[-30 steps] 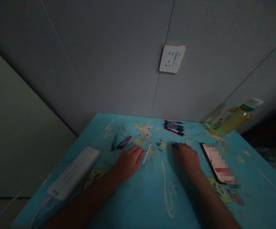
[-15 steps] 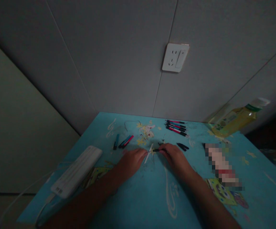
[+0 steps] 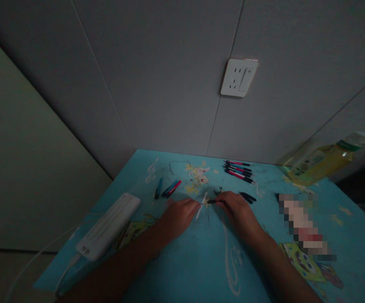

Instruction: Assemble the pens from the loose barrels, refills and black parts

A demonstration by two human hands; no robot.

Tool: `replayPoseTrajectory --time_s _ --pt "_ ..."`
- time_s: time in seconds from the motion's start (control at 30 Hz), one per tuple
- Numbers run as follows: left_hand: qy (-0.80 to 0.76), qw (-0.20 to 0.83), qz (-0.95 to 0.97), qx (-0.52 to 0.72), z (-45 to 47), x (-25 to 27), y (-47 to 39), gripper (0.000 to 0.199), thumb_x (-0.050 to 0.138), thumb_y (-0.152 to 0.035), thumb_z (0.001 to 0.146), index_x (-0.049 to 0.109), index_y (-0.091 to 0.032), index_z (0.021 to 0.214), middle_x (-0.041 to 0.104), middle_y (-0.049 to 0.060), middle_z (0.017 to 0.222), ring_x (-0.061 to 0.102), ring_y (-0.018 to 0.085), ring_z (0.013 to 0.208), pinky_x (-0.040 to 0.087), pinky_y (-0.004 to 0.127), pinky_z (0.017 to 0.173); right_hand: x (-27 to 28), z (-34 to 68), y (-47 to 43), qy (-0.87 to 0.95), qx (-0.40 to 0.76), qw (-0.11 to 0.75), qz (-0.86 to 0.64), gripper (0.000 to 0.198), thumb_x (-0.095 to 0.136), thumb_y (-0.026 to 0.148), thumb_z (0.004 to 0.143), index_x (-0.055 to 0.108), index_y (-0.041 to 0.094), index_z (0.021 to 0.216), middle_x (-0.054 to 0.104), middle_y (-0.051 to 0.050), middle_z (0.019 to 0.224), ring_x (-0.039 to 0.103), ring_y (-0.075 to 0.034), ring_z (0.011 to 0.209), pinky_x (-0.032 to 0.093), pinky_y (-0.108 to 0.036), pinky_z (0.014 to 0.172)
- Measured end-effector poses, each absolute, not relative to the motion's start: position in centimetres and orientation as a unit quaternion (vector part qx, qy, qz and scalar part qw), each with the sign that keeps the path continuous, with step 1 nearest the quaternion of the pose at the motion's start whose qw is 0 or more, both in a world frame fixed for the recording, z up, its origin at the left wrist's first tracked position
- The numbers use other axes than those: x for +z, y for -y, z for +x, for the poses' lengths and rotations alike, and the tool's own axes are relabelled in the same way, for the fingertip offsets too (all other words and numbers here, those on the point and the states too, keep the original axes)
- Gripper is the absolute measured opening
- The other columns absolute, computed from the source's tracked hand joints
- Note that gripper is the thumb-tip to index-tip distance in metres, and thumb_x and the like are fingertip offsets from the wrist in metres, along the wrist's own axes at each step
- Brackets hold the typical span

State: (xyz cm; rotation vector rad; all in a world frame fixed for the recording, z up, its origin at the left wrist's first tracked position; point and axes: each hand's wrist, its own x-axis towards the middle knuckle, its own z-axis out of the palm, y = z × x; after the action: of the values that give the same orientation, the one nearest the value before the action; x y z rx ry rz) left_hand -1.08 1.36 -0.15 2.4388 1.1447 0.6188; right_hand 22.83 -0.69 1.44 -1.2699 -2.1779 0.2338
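Note:
My left hand [image 3: 184,213] is closed in a pinch, its fingertips beside a thin white stick [image 3: 204,198]. Whatever lies between those fingertips is too small to make out, and I cannot tell whether the stick is held or lies on the table. From the right, my right hand [image 3: 237,210] pinches a short black pen part [image 3: 212,201] that points at the left fingertips. Small dark bits [image 3: 218,192] lie just beyond the right fingers. Black pen parts [image 3: 247,197] rest to the right of that hand.
Blue and pink pen barrels [image 3: 171,188] lie left of centre, and several assembled pens [image 3: 239,171] at the back. A white power strip [image 3: 108,227] with a cable is on the left. At right are a tilted bottle [image 3: 321,164] and a blurred-out pack [image 3: 302,223]. The wall holds a socket [image 3: 239,78].
The whole view has shifted a little, so things appear farther right. Both hands keep nearly the same pose, with the black pen part still in the right fingers.

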Motion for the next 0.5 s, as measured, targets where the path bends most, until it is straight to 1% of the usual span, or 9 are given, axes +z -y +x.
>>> replayPoseTrajectory --time_s 0.17,0.23,0.27,0.33,0.4,0.43,0.47,0.5 --pt "-0.392 0.187 0.872 0.226 -1.2 -0.3 -1.3 0.021 0.043 -0.026 0.1 0.064 -0.022 0.094 0.067 0.002 0.087 0.064 0.018 0.081 0.043 0.03 0.076 1.5 22.3 0.9 0.823 0.119 0.301 -0.466 0.011 0.053 0.023 0.098 0.063 0.022 0.103 0.068 -0.006 0.099 0.063 -0.021 0.092 0.046 -0.036 0.084" --pt "-0.385 0.188 0.875 0.225 -1.1 -0.1 -1.1 0.021 0.044 -0.027 0.1 0.064 -0.023 0.097 0.066 0.003 0.089 0.064 0.019 0.083 0.045 0.032 0.079 1.3 21.8 1.0 0.816 0.145 0.317 -0.461 0.01 0.055 0.022 0.097 0.063 0.023 0.102 0.068 -0.005 0.099 0.063 -0.021 0.093 0.047 -0.036 0.086" --pt "-0.381 0.192 0.876 0.227 -1.1 0.0 -0.9 0.022 0.043 -0.027 0.1 0.065 -0.023 0.101 0.066 0.003 0.092 0.064 0.019 0.086 0.046 0.033 0.081 1.2 21.6 1.1 0.81 0.158 0.327 -0.461 0.01 0.056 0.022 0.096 0.063 0.023 0.103 0.068 -0.005 0.099 0.063 -0.02 0.094 0.047 -0.035 0.086" --pt "-0.368 0.208 0.874 0.239 -1.0 0.2 -0.7 0.027 0.041 -0.027 0.101 0.06 -0.024 0.118 0.065 0.006 0.103 0.063 0.021 0.094 0.048 0.034 0.086 0.9 21.2 1.3 0.795 0.182 0.346 -0.464 0.013 0.059 0.021 0.094 0.063 0.024 0.106 0.067 -0.004 0.1 0.063 -0.02 0.094 0.048 -0.034 0.087" --pt "-0.35 0.227 0.873 0.253 -0.8 0.3 -0.6 0.038 0.038 -0.022 0.101 0.047 -0.025 0.138 0.062 0.007 0.115 0.061 0.021 0.106 0.048 0.035 0.095 0.7 21.0 1.5 0.783 0.197 0.354 -0.472 0.016 0.061 0.022 0.093 0.063 0.025 0.109 0.067 -0.003 0.099 0.063 -0.02 0.093 0.049 -0.034 0.087" --pt "-0.34 0.235 0.873 0.258 -0.8 0.3 -0.6 0.042 0.037 -0.02 0.101 0.041 -0.025 0.143 0.06 0.008 0.119 0.059 0.021 0.111 0.047 0.035 0.098 0.6 20.9 1.5 0.779 0.203 0.355 -0.475 0.018 0.063 0.023 0.092 0.064 0.026 0.11 0.068 -0.003 0.099 0.063 -0.02 0.093 0.049 -0.034 0.086" --pt "-0.333 0.241 0.874 0.26 -0.7 0.3 -0.7 0.044 0.036 -0.018 0.101 0.039 -0.025 0.144 0.059 0.008 0.121 0.058 0.02 0.113 0.046 0.035 0.1 0.5 20.9 1.6 0.776 0.207 0.357 -0.477 0.018 0.063 0.024 0.092 0.064 0.026 0.11 0.068 -0.003 0.098 0.063 -0.02 0.092 0.05 -0.034 0.086" --pt "-0.33 0.245 0.874 0.258 -0.8 0.3 -0.7 0.043 0.036 -0.016 0.1 0.041 -0.025 0.142 0.06 0.008 0.12 0.057 0.02 0.114 0.046 0.034 0.1 0.5 20.8 1.6 0.774 0.21 0.359 -0.478 0.018 0.064 0.024 0.091 0.065 0.026 0.109 0.068 -0.003 0.098 0.063 -0.02 0.092 0.05 -0.034 0.085"
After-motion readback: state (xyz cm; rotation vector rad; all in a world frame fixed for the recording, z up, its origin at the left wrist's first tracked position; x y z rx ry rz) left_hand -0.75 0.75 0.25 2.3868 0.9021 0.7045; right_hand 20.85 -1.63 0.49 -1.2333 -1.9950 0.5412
